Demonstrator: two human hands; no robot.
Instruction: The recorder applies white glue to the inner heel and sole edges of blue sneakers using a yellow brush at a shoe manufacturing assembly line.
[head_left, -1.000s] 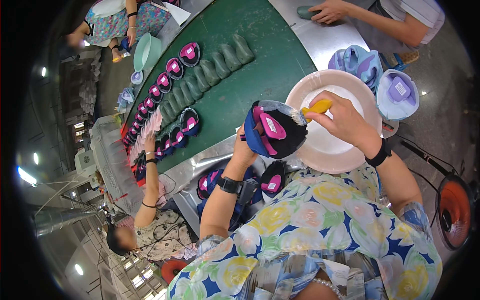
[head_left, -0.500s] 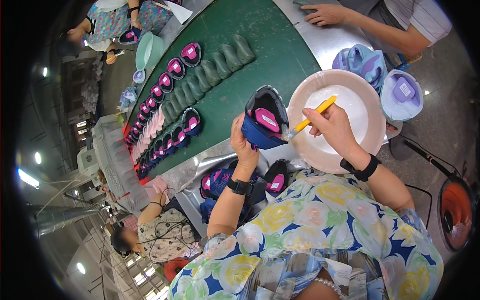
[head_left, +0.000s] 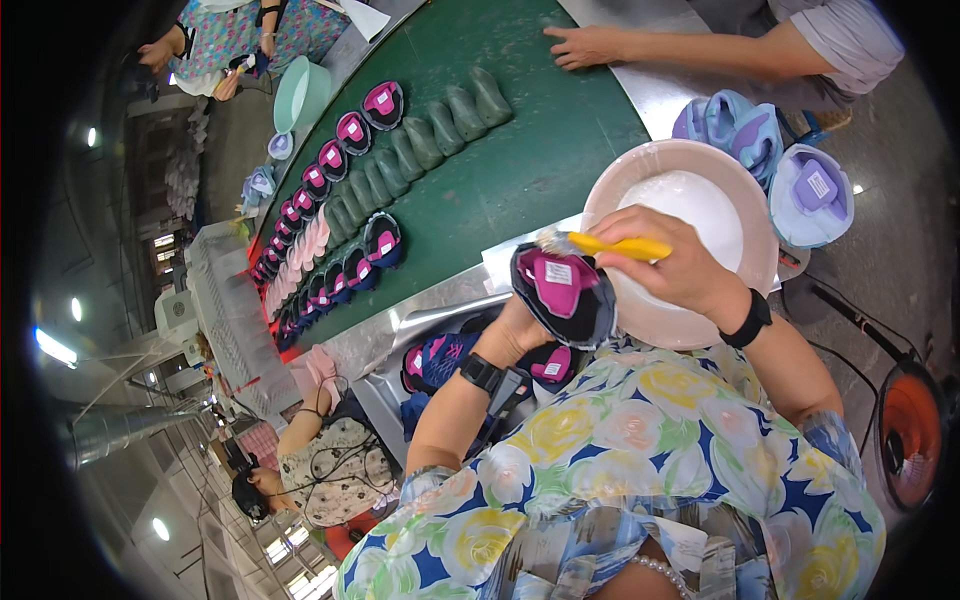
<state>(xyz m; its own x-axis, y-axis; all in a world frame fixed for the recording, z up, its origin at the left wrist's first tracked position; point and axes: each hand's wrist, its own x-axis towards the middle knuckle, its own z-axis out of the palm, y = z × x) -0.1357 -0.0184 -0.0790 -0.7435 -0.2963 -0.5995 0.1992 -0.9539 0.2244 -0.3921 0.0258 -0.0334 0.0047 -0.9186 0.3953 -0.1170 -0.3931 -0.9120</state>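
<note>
My left hand (head_left: 518, 328) is closed around a dark shoe upper (head_left: 590, 318), its underside with a pink patch and white label turned up. The palm side of this hand is hidden by the shoe. My right hand (head_left: 672, 258) grips a brush (head_left: 625, 246) by its yellow handle. The brush's pale bristles are at the far rim of the upper's underside; whether they touch it, I cannot tell. Behind and beneath the right hand stands a pale pink basin (head_left: 766, 235) with white liquid (head_left: 685, 200) in it.
A green belt (head_left: 470, 190) carries rows of shoe uppers (head_left: 383, 105) and grey-green soles (head_left: 420, 145). More uppers (head_left: 440, 365) lie in a tray near my left forearm. Light blue uppers (head_left: 815, 190) sit right of the basin. A co-worker's hand (head_left: 585, 48) rests over the belt's edge.
The shoe upper has come closer and tilted, its underside now facing up. My right hand and the brush moved left, from the near rim to the far rim. The co-worker's arm reached further left.
</note>
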